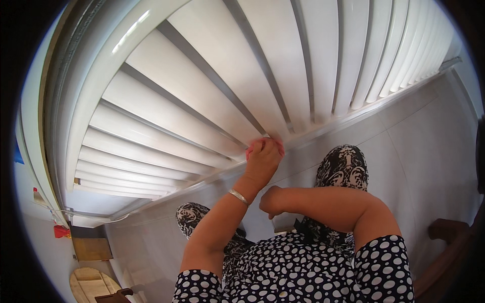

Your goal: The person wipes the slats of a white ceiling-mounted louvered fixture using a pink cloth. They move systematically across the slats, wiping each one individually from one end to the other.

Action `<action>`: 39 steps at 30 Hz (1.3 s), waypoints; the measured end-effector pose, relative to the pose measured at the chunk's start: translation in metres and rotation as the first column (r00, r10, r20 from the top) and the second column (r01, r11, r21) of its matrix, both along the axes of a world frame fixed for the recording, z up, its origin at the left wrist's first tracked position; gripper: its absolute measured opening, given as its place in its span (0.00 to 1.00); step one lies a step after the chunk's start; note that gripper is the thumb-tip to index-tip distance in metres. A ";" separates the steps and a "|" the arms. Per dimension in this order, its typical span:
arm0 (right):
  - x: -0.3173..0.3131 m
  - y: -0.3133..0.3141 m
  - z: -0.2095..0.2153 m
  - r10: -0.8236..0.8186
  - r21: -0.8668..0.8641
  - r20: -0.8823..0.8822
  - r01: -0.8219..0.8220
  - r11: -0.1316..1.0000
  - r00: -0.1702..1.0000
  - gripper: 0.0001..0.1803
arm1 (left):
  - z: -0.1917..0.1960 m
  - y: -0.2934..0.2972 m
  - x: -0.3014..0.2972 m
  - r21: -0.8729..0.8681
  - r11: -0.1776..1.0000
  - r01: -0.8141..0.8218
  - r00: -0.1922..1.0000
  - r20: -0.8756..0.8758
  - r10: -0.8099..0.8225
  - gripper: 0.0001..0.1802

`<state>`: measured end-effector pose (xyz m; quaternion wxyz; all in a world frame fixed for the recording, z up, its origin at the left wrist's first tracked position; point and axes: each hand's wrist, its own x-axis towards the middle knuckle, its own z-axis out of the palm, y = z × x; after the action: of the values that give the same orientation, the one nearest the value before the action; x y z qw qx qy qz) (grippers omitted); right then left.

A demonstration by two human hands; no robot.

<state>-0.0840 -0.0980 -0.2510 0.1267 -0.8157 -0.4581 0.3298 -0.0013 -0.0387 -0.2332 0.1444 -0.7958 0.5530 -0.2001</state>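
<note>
My left hand (263,160), with a silver bangle at its wrist, is closed round a pink cloth (280,148). Bits of the cloth stick out on both sides of the fingers. It presses against the lower ends of the tall white slats (257,55), close to the bottom rail. My right hand (272,201) hangs just below and to the right, fingers curled in, with nothing visible in it. It touches neither the slats nor the cloth.
Grey floor tiles (404,146) lie below the slats and around my patterned trouser legs (343,166). At the lower left stand a round wooden stool (88,283) and a wooden board (92,249). Dark wooden furniture (447,231) edges in at the right.
</note>
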 end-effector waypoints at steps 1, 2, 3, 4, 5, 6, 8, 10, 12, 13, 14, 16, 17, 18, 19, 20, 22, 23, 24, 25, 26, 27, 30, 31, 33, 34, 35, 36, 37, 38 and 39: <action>0.000 0.001 -0.002 0.001 -0.008 -0.001 -0.001 1.000 1.000 0.18 | 0.008 0.000 -0.001 -0.028 1.000 0.008 0.999 -0.031 -0.009 0.16; 0.001 0.000 -0.002 -0.015 -0.017 0.011 0.015 1.000 1.000 0.18 | 0.020 -0.002 -0.004 -0.058 0.998 0.016 0.998 -0.064 -0.020 0.15; 0.002 -0.001 -0.002 -0.029 -0.025 0.023 0.030 0.999 0.999 0.17 | 0.035 -0.002 -0.005 -0.100 0.995 -0.002 1.000 -0.018 0.001 0.15; 0.003 -0.002 -0.003 -0.048 -0.034 0.034 0.050 0.998 0.998 0.17 | 0.063 -0.007 -0.005 -0.144 0.990 -0.014 1.000 0.025 0.018 0.15; 0.004 -0.002 -0.004 -0.054 -0.045 0.031 0.055 0.997 0.998 0.17 | 0.090 -0.010 -0.005 -0.187 0.982 -0.029 0.997 0.070 0.043 0.14; 0.004 -0.001 -0.005 -0.050 -0.057 0.030 0.052 0.997 0.998 0.16 | 0.114 -0.009 -0.004 -0.243 0.970 -0.024 0.991 0.122 0.055 0.14; 0.006 -0.001 -0.011 -0.058 -0.071 0.044 0.061 0.996 0.997 0.16 | 0.163 -0.008 0.002 -0.309 0.951 -0.029 0.960 0.255 0.113 0.14; 0.006 0.001 -0.018 -0.070 -0.068 0.074 0.075 0.995 0.995 0.15 | 0.214 -0.007 0.010 -0.398 0.917 0.022 0.881 0.442 0.170 0.16; 0.008 -0.004 -0.020 -0.106 -0.081 0.055 0.110 0.991 0.993 0.16 | 0.255 -0.012 0.016 -0.443 0.895 0.054 0.795 0.561 0.230 0.17; 0.009 -0.005 -0.020 -0.121 -0.086 0.046 0.125 0.988 0.992 0.16 | 0.271 -0.013 0.026 -0.442 0.885 0.149 0.729 0.654 0.204 0.15; 0.010 -0.004 -0.018 -0.117 -0.096 0.046 0.121 0.988 0.992 0.16 | 0.283 -0.013 0.030 -0.449 0.872 0.194 0.704 0.683 0.194 0.13; 0.009 -0.002 -0.017 -0.114 -0.117 0.039 0.118 0.986 0.993 0.15 | 0.285 -0.016 0.030 -0.402 0.894 0.198 0.691 0.704 0.164 0.12; 0.007 -0.002 -0.017 -0.117 -0.111 0.050 0.122 0.986 0.992 0.15 | 0.281 -0.016 0.032 -0.388 0.900 0.198 0.687 0.710 0.155 0.11; 0.007 -0.001 -0.016 -0.121 -0.104 0.061 0.126 0.986 0.991 0.15 | 0.275 -0.015 0.035 -0.374 0.906 0.199 0.682 0.716 0.146 0.11; 0.005 -0.003 -0.016 -0.129 -0.102 0.069 0.136 0.985 0.989 0.14 | 0.268 -0.017 0.036 -0.364 0.909 0.204 0.681 0.720 0.136 0.10; 0.004 -0.006 -0.015 -0.132 -0.099 0.066 0.138 0.985 0.989 0.14 | 0.263 -0.019 0.034 -0.366 0.917 0.161 0.709 0.689 0.151 0.12; 0.002 -0.007 -0.012 -0.129 -0.090 0.063 0.135 0.987 0.990 0.14 | 0.254 -0.020 0.023 -0.360 0.931 0.068 0.757 0.627 0.187 0.15; 0.001 -0.007 -0.011 -0.120 -0.090 0.064 0.125 0.988 0.991 0.13 | 0.250 -0.019 0.022 -0.347 0.936 0.064 0.764 0.620 0.178 0.14; 0.000 -0.007 -0.010 -0.111 -0.090 0.064 0.117 0.989 0.992 0.13 | 0.244 -0.018 0.021 -0.335 0.940 0.061 0.771 0.614 0.169 0.14; 0.000 -0.006 -0.010 -0.106 -0.090 0.064 0.112 0.990 0.992 0.13 | 0.237 -0.017 0.021 -0.321 0.945 0.061 0.779 0.607 0.156 0.13; 0.001 -0.004 -0.011 -0.095 -0.127 0.051 0.101 0.987 0.994 0.14 | 0.228 -0.017 0.021 -0.279 0.959 0.043 0.778 0.612 0.143 0.13; 0.001 -0.002 -0.012 -0.085 -0.164 0.037 0.090 0.982 0.996 0.15 | 0.217 -0.016 0.021 -0.236 0.971 0.026 0.778 0.615 0.129 0.12; 0.000 0.000 -0.016 -0.093 -0.162 0.039 0.098 0.982 0.995 0.16 | 0.180 -0.014 0.013 -0.089 0.996 -0.028 0.852 0.519 0.071 0.12; -0.002 0.001 -0.016 -0.097 -0.141 0.048 0.103 0.985 0.994 0.15 | 0.167 -0.013 0.008 -0.034 0.998 -0.046 0.883 0.466 0.056 0.12; -0.002 0.001 -0.022 -0.088 -0.064 0.070 0.092 0.994 0.994 0.12 | 0.133 -0.011 0.006 0.034 0.999 -0.002 0.901 0.434 -0.013 0.12; -0.003 -0.002 -0.026 -0.092 -0.028 0.078 0.094 0.995 0.993 0.12 | 0.115 -0.012 0.007 0.065 0.997 0.029 0.909 0.413 -0.053 0.12; -0.003 -0.001 -0.025 -0.091 -0.035 0.085 0.094 0.995 0.992 0.11 | 0.100 -0.012 0.007 0.066 0.997 0.035 0.922 0.384 -0.058 0.12; -0.003 0.000 -0.024 -0.090 -0.042 0.093 0.094 0.995 0.992 0.11 | 0.086 -0.011 0.007 0.068 0.997 0.041 0.933 0.355 -0.062 0.12; -0.005 0.000 -0.023 -0.093 -0.048 0.097 0.098 0.994 0.991 0.10 | 0.072 -0.012 0.007 0.070 0.996 0.052 0.944 0.323 -0.072 0.12; -0.005 0.001 -0.026 -0.093 -0.048 0.104 0.099 0.994 0.990 0.10 | 0.062 -0.013 0.005 0.102 0.994 0.041 0.950 0.304 -0.070 0.12; -0.006 0.002 -0.029 -0.094 -0.047 0.110 0.099 0.994 0.990 0.10 | 0.051 -0.014 0.003 0.134 0.990 0.030 0.956 0.286 -0.068 0.13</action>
<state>-0.0897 -0.0964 -0.2803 0.0962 -0.8565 -0.4153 0.2909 0.0020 -0.0531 -0.1817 0.2698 -0.7328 0.5573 -0.2821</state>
